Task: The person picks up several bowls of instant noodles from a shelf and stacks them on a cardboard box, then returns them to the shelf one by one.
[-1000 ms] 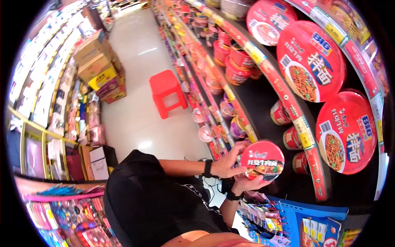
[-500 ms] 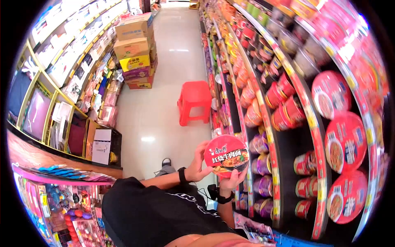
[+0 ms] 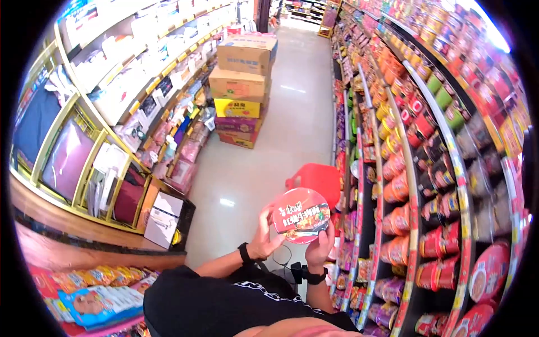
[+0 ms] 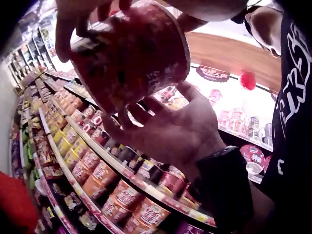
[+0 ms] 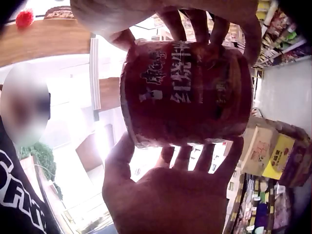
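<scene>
A red instant noodle cup [image 3: 303,216], its printed lid turned up toward the head camera, is held between both hands in front of the chest. My left hand [image 3: 263,238] grips its left side, thumb near the lid's edge. On the right side, my right hand [image 3: 319,250] holds it with the thumb at the rim. The right wrist view shows the side of the cup [image 5: 187,95] with white lettering and fingers curled around it from above and below. In the left wrist view the cup [image 4: 134,56] appears dark, its base toward the palm.
Shelves of noodle cups [image 3: 398,194] run along the right. A red plastic stool [image 3: 320,180] stands in the aisle behind the cup. Stacked cardboard boxes [image 3: 241,84] stand at the left shelves, with a black crate [image 3: 181,216] nearer. Snack bags [image 3: 104,306] lie at the lower left.
The view has turned away from the right shelf toward the aisle, and the noodle cup has moved left out in front of the stool. Both hands keep holding it.
</scene>
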Tool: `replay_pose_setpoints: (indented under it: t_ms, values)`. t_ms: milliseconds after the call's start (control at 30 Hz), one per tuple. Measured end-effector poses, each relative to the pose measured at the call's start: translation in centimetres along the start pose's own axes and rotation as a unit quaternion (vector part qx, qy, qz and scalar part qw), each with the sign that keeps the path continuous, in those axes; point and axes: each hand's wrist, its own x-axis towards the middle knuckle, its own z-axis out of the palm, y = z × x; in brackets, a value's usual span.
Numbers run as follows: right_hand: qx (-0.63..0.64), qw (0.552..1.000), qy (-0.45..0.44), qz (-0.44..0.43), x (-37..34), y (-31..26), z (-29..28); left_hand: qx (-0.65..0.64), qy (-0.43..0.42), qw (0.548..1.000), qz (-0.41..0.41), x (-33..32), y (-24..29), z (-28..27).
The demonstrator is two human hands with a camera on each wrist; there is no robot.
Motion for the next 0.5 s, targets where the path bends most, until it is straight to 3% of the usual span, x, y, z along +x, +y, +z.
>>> replay_pose_setpoints:
  t_ms: [133, 200, 400, 500]
  values:
    - [-0.029, 0.998, 0.026, 0.052, 4.6, 4.9, 1.3, -0.001, 0.016, 1.0, -0.009, 4.4, -3.1, -2.4]
    - [-0.014, 0.998, 0.012, 0.055, 7.7, 7.2, 1.8, -0.053, 0.071, 0.995, -0.044, 6.6, -3.7, -2.6]
    - [0.076, 0.99, -0.044, 0.106, 22.0, 14.9, 4.8, 0.129, 0.124, 0.984, 0.007, 15.9, -10.3, -5.3]
    - [0.047, 0.991, -0.062, 0.105, 30.6, 16.8, 7.4, 0.18, 0.109, 0.978, 0.006, 23.6, -11.0, -7.8]
